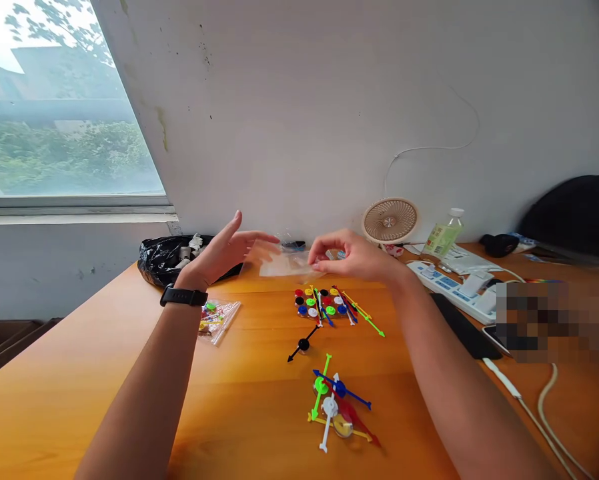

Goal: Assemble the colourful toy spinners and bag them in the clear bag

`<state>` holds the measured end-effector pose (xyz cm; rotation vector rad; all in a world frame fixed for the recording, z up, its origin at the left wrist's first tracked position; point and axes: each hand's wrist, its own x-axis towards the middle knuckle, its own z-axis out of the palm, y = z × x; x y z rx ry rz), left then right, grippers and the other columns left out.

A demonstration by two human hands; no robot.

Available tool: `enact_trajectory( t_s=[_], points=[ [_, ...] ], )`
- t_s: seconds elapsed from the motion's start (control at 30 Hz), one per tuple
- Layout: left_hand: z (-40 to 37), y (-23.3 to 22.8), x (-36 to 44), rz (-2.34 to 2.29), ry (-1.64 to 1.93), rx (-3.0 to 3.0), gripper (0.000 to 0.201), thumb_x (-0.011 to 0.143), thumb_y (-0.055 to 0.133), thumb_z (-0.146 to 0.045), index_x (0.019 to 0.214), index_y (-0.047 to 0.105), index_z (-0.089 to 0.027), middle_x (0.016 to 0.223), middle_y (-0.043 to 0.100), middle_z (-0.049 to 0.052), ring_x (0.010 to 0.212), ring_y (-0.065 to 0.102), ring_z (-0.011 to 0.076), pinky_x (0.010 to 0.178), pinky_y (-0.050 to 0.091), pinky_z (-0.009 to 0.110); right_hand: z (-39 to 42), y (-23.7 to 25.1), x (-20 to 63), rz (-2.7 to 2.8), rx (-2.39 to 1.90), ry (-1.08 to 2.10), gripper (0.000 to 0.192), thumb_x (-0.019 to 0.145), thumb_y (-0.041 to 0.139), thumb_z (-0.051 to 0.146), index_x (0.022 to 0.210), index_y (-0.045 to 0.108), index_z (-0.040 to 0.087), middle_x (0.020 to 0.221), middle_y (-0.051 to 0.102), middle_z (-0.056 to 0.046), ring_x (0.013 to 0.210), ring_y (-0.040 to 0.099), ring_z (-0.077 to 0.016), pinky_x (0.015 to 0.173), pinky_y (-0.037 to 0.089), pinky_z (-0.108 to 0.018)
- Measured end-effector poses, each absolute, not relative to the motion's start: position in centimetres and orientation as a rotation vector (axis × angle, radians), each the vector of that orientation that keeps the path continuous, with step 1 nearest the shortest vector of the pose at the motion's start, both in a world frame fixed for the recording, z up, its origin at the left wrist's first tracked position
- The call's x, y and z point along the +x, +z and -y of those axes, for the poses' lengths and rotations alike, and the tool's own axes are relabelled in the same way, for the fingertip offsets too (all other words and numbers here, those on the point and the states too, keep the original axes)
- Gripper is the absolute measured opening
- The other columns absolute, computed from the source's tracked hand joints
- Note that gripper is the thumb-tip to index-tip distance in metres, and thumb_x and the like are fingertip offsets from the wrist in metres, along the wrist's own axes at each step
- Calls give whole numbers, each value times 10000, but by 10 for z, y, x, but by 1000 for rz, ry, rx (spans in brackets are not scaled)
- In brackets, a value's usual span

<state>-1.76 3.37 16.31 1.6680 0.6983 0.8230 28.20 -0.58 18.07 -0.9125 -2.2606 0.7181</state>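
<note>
Plastic bag (278, 268) in the right hand (350, 256)

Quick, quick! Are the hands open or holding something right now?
Left hand: open; too blurred to tell if it touches the clear plastic bag.
Right hand: closed, pinching the clear plastic bag.

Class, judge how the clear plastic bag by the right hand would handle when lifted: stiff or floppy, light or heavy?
The clear plastic bag is probably floppy, since it looks thin and see-through. It is likely light: the right hand appears to hold it with just a pinch.
</note>
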Motion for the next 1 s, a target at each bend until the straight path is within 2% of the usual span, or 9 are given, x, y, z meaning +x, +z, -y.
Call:
enact_trajectory(
  t_s=[0.1, 0.2, 0.27, 0.37, 0.5, 0.63, 0.8, 0.93, 1.0],
  points=[
    [-28, 158, -9, -670, 506, 1747, 784, 969, 310, -832, 1304, 741, -270, 1284, 753, 126, 1142, 714, 285, 904, 578, 383, 18, 186, 273, 2463, -958, 688, 93, 844, 682, 240, 885, 765, 231, 861, 730, -3, 758, 609, -162, 667, 422, -279],
    [-25, 148, 6, -618, 268, 1785, 722, 915, 422, -865, 1193, 783, -304, 1124, 800, 106, 1008, 745, 274, 805, 587, 363, 26, 187, 263, 2517, -978, 682, 121, 837, 670, 198, 904, 765, 231, 866, 735, -3, 714, 606, -153, 633, 414, -269],
    [-25, 141, 16, -589, 241, 1810, 735, 903, 419, -880, 1105, 800, -285, 1009, 810, 104, 931, 750, 273, 787, 581, 365, 29, 188, 259, 2529, -982, 679, 138, 841, 658, 182, 920, 761, 226, 854, 730, -4, 685, 594, -147, 617, 407, -263],
    [-25, 134, 26, -566, 305, 1848, 755, 863, 459, -903, 1052, 798, -255, 953, 807, 114, 920, 749, 285, 816, 577, 371, 31, 188, 258, 2535, -969, 647, 156, 862, 635, 183, 951, 757, 222, 844, 716, -7, 665, 575, -139, 605, 394, -256],
    [-25, 133, 29, -502, 160, 1773, 717, 763, 617, -901, 1049, 795, -267, 1021, 804, 114, 933, 749, 297, 818, 589, 388, 32, 190, 260, 2503, -982, 610, 161, 892, 646, 228, 1012, 753, 234, 814, 693, 9, 665, 565, -136, 613, 378, -258],
    [-25, 131, 29, -424, 52, 1670, 660, 774, 665, -853, 1058, 795, -272, 1108, 793, 127, 1031, 736, 322, 837, 600, 421, 32, 191, 261, 2470, -979, 566, 167, 891, 678, 259, 1043, 745, 237, 843, 693, 9, 740, 593, -151, 653, 395, -268],
    [-32, 123, 24, -448, 140, 1640, 619, 837, 691, -763, 1253, 743, -307, 1228, 756, 119, 1165, 694, 337, 919, 575, 445, 29, 191, 268, 2403, -991, 554, 256, 849, 671, 208, 1103, 686, 235, 849, 689, 15, 766, 602, -161, 690, 423, -281],
    [-36, 120, 19, -455, 211, 1625, 682, 883, 675, -715, 1457, 600, -356, 1294, 717, 112, 1128, 697, 314, 935, 554, 433, 23, 190, 274, 2355, -967, 553, 87, 857, 691, 269, 919, 663, 215, 865, 705, -8, 827, 625, -179, 739, 445, -293],
    [-37, 120, 17, -433, 241, 1639, 733, 907, 656, -698, 1532, 519, -341, 1311, 700, 128, 1121, 683, 305, 931, 546, 427, 22, 190, 275, 2388, -953, 614, 87, 863, 695, 295, 877, 685, 210, 890, 725, -18, 860, 645, -187, 764, 459, -296]
  ],
)
